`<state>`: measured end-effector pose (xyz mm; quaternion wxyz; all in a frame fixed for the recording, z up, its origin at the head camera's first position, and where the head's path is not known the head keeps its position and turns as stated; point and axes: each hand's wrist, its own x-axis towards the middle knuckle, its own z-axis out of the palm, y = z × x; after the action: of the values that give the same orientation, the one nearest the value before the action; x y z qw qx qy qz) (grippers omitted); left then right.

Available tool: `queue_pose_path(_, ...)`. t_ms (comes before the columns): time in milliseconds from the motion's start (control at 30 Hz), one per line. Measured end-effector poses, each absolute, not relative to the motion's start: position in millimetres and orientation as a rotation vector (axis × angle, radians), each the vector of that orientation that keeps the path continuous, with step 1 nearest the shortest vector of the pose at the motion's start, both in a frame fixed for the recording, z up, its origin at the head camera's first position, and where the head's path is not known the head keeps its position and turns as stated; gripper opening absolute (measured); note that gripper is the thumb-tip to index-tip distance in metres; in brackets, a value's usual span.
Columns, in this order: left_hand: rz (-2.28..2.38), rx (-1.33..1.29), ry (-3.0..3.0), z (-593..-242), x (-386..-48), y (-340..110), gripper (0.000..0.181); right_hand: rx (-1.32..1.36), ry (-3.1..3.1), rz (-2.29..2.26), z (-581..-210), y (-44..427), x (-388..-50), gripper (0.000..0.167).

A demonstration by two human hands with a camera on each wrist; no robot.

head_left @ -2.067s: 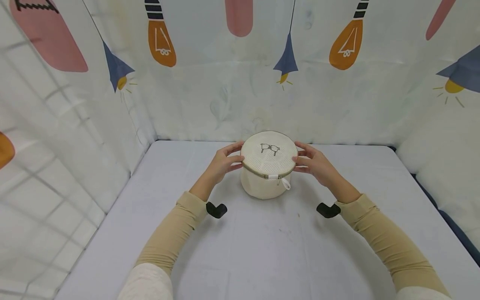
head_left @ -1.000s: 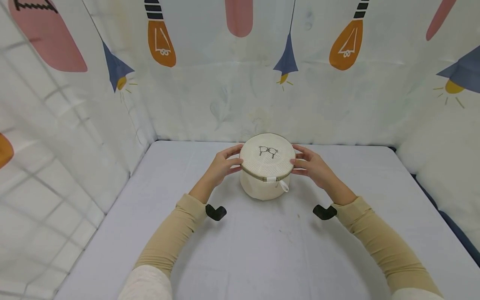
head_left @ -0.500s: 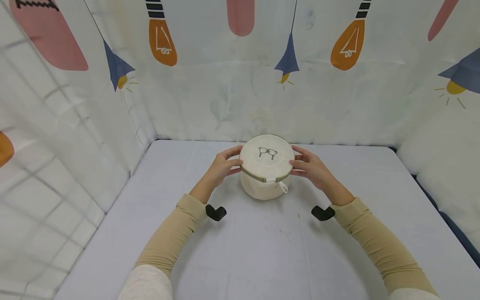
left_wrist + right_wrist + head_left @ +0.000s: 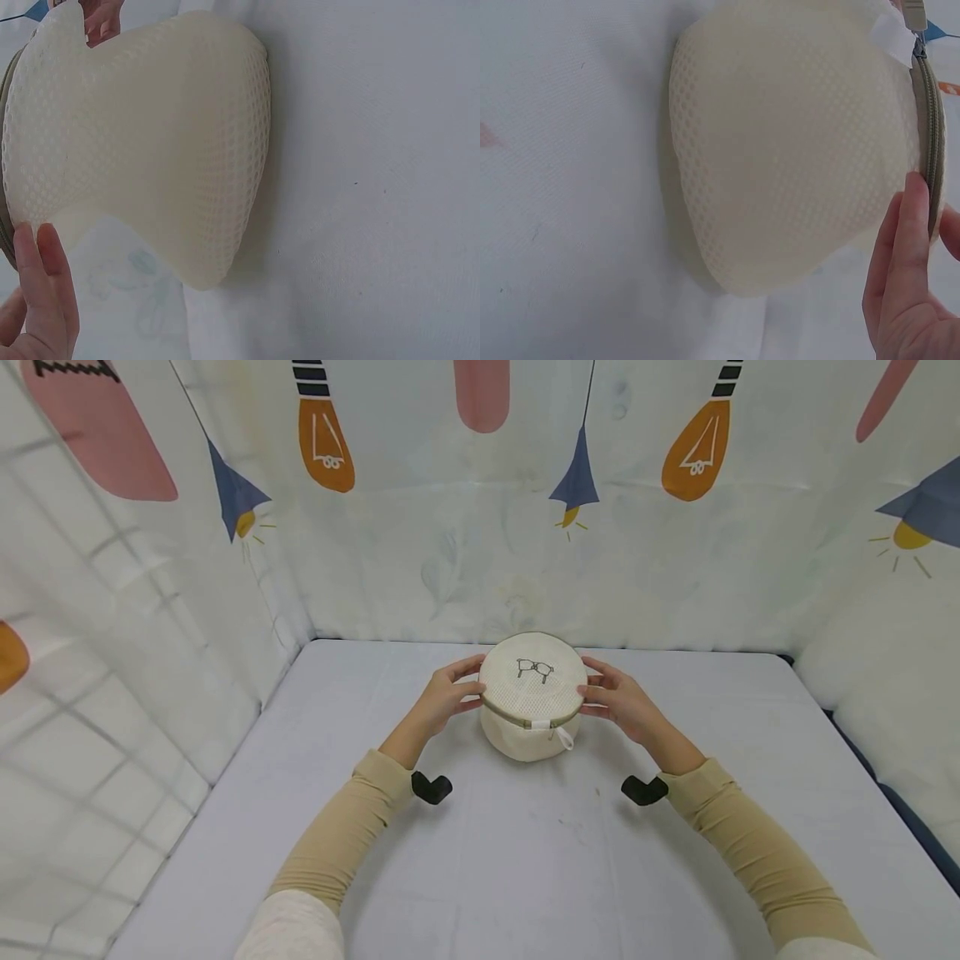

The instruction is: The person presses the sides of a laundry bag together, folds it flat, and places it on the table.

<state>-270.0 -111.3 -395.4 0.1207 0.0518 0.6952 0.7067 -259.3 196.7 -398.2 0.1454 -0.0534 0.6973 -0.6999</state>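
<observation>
A round cream mesh laundry bag [image 4: 528,739] stands upright on the white-covered table, its flat lid bearing a line drawing that resembles glasses. My left hand [image 4: 441,700] pinches the rim at the bag's left side, and my right hand [image 4: 628,703] pinches it opposite. In the right wrist view, the fingers [image 4: 907,247] lie along the olive zipper [image 4: 931,127], which runs round the lid; its pull [image 4: 913,13] is at the top. The left wrist view shows the bag's soft wall [image 4: 172,120] creased inward. A white loop [image 4: 565,738] hangs at the front.
The pale table surface [image 4: 525,877] carries a few small marks. Behind it hangs a white curtain [image 4: 465,568] printed with lamps and bulbs; more white fabric encloses the left and right sides. A dark wrist mount [image 4: 432,788] sits at each sleeve cuff.
The bag's lid has sunk slightly and come a little toward me, with both hands following it. My right hand has shifted slightly left. The hold on the rim stays the same.
</observation>
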Motion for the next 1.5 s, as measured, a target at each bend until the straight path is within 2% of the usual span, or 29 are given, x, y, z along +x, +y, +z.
queue_pose_path(1500, 2.049, 0.079, 2.058, -412, -267, -113, 0.060, -0.135, 1.961, -1.998, -418, 194, -259, 0.073)
